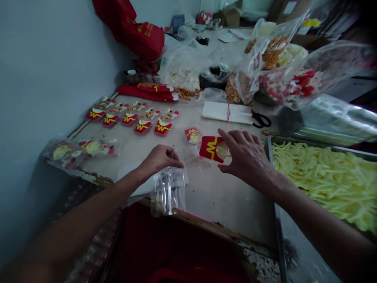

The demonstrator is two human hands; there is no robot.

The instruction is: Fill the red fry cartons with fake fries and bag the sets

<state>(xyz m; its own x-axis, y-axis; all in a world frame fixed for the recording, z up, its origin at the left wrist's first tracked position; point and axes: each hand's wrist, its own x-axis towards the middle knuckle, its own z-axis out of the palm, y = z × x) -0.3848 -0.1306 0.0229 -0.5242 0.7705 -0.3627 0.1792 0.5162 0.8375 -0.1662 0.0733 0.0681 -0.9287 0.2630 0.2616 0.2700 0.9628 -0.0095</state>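
Observation:
My left hand pinches the top edge of a small clear plastic bag that hangs over the table's near edge. My right hand grips a red fries-box toy with a yellow M between thumb and fingers, just above the table. A second small red piece lies just left of it. Further left, rows of similar red M pieces are laid out with several tiny toy parts behind them.
A metal tray of yellow toy fries sits at the right. Packed clear bags lie at the left edge. Black scissors, a white stack with a red band, and large plastic bags of toy parts are behind.

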